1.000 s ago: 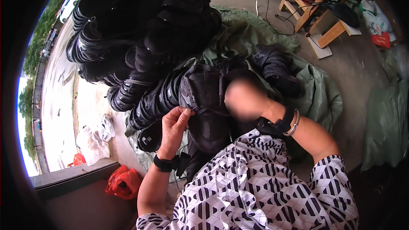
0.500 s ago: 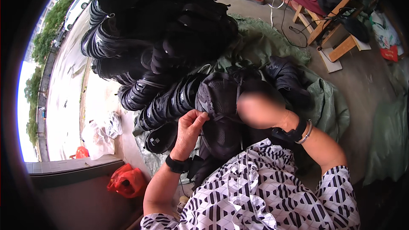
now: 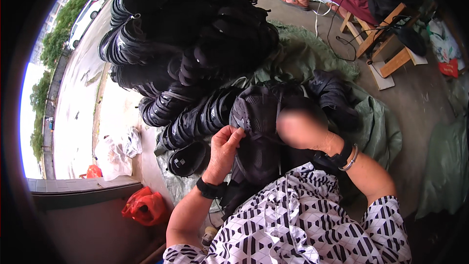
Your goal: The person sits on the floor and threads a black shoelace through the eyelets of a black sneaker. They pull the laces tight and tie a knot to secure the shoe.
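Observation:
A black fabric cap piece with a mesh panel (image 3: 259, 117) lies on my lap. My left hand (image 3: 223, 147) pinches its left edge between thumb and fingers. My right hand (image 3: 303, 129) rests on top of the same piece and looks blurred, so its fingers cannot be made out. Both wrists carry black bands, and the right wrist also has a thin bangle. More dark fabric pieces (image 3: 334, 98) lie just beyond my right hand.
A big heap of stacked black brim pieces (image 3: 195, 54) fills the space ahead and to the left. A green tarp (image 3: 376, 122) lies under it. A red bag (image 3: 145, 206) and white bag (image 3: 113, 152) sit at left. Another person sits on a wooden stool (image 3: 378, 44) at the far right.
The view has shifted, so the heap and my hands sit a little further right and lower. My left hand has moved up along the cap piece's edge.

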### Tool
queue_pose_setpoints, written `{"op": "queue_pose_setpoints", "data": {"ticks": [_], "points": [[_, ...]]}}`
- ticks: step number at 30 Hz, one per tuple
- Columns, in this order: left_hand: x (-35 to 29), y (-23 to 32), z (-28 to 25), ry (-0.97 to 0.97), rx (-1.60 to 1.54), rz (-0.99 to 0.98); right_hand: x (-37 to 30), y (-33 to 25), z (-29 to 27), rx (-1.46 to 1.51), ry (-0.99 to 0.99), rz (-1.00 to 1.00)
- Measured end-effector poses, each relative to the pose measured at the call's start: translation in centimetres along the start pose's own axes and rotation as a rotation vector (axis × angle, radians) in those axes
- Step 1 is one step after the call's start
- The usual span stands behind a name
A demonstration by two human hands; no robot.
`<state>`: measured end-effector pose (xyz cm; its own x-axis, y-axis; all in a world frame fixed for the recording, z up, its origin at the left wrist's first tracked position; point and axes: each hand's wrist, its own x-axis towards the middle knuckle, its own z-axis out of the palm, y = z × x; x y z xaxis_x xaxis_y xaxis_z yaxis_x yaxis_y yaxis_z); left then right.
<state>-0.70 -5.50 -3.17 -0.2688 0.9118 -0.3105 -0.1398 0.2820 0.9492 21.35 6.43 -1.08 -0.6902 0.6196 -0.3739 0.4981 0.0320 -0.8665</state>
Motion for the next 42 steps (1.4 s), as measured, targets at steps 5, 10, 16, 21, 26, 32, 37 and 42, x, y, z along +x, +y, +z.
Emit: {"op": "queue_pose_setpoints", "data": {"ticks": [5,10,16,21,26,32,37,42], "points": [[0.4,-0.3,-0.2,0.013,-0.019,-0.026,-0.1,0.1,0.0,0.007,0.016,-0.026],[0.9,-0.1,0.4,0.136,0.32,0.191,-0.1,0.7,0.1,0.011,0.023,-0.056],[1.6,4.2,0.1,-0.011,1.055,0.679,-0.7,-0.1,0.3,-0.304,0.181,-0.337],[3.2,8.0,-1.2,-0.251,1.299,1.177,-0.8,-1.6,-0.7,-0.849,0.365,-0.786],[5.5,9.3,-0.9,-0.62,1.516,1.308,0.2,-2.4,-1.3,-1.051,0.137,-0.853],[6.1,9.0,0.6,-0.841,1.579,0.893,1.0,-2.8,-1.8,-0.964,0.01,-0.763],[5.8,7.7,2.2,-0.657,1.617,0.579,2.2,-3.2,-2.3,-0.736,-0.168,-0.597],[6.6,8.2,2.3,-0.609,1.435,0.303,2.2,-3.6,-1.0,-0.809,-0.073,-0.506]]}}
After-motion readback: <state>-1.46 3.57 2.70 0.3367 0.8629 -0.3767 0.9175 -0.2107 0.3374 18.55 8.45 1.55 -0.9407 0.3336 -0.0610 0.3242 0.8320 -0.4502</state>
